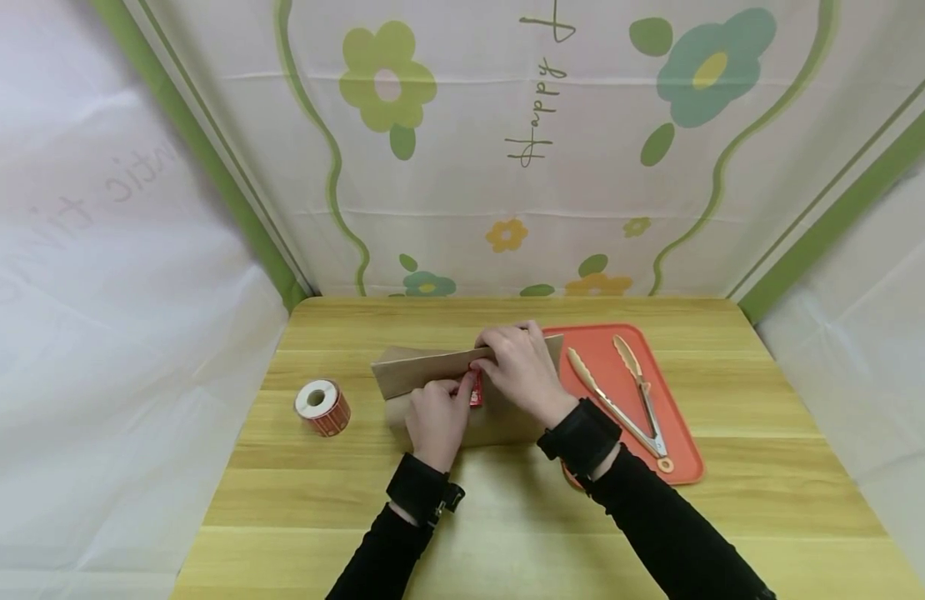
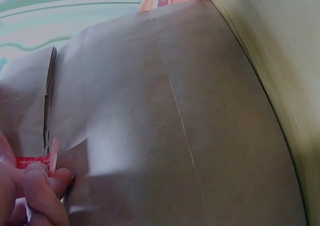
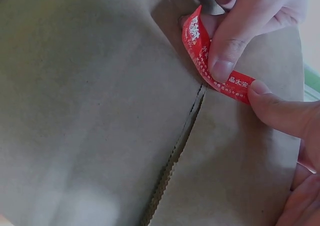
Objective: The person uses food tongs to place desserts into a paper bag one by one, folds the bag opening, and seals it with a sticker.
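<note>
A brown paper bag (image 1: pixel 500 427) lies on the table with its top folded over into a flap (image 1: pixel 425 372). Across the flap's jagged edge runs a red sticker (image 3: pixel 195 43) with white lettering, one end on the flap, the other curling up loose. My left hand (image 1: pixel 438 421) pinches the sticker between thumb and fingers, close to the edge. My right hand (image 1: pixel 522 371) grips the folded top, its thumb (image 3: pixel 272 108) pressing the sticker's flap end. Most of its other fingers are hidden behind the paper in the right wrist view.
Left of the bag stands a roll of red stickers (image 1: pixel 331 415). At the right, metal tongs (image 1: pixel 650 408) with tan tips lie spread on an orange-red tray (image 1: pixel 680 450), partly behind my right wrist. A flowered cloth (image 1: pixel 462 167) hangs behind the table.
</note>
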A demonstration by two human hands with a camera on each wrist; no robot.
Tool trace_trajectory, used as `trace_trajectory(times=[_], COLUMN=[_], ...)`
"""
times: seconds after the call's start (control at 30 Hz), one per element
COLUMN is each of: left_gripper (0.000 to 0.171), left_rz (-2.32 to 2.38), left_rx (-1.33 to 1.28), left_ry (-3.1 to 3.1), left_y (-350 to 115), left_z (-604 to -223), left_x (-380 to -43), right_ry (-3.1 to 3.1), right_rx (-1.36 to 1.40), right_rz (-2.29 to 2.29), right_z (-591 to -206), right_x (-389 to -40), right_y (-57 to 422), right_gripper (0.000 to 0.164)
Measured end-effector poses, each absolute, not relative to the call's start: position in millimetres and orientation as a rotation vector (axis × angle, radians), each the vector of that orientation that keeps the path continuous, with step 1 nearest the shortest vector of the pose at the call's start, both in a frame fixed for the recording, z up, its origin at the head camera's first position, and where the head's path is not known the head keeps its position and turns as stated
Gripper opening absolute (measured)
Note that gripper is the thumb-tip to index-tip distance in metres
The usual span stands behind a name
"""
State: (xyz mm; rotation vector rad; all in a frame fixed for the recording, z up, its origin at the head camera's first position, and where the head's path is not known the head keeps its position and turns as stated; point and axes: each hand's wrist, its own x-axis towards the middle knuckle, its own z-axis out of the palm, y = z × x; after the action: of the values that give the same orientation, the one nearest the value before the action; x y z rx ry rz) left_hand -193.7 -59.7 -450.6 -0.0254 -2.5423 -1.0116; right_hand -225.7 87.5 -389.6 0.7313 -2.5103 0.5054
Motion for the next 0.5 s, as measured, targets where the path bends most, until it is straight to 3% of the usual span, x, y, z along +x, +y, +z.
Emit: trace_trajectory(times=[0.5], left_gripper=[0.061], left_rz=[-0.986], left_rx=[-0.002], left_ry=[-2.607], left_y=[-59.5], left_z=[-456.1], left_x=[-194.5], right_ry=[-2.513], right_rx=[0.727], right_rz=[0.476], right_z=[-389.3], right_x=[-223.1], right_y=[87.2], right_gripper=[0.018])
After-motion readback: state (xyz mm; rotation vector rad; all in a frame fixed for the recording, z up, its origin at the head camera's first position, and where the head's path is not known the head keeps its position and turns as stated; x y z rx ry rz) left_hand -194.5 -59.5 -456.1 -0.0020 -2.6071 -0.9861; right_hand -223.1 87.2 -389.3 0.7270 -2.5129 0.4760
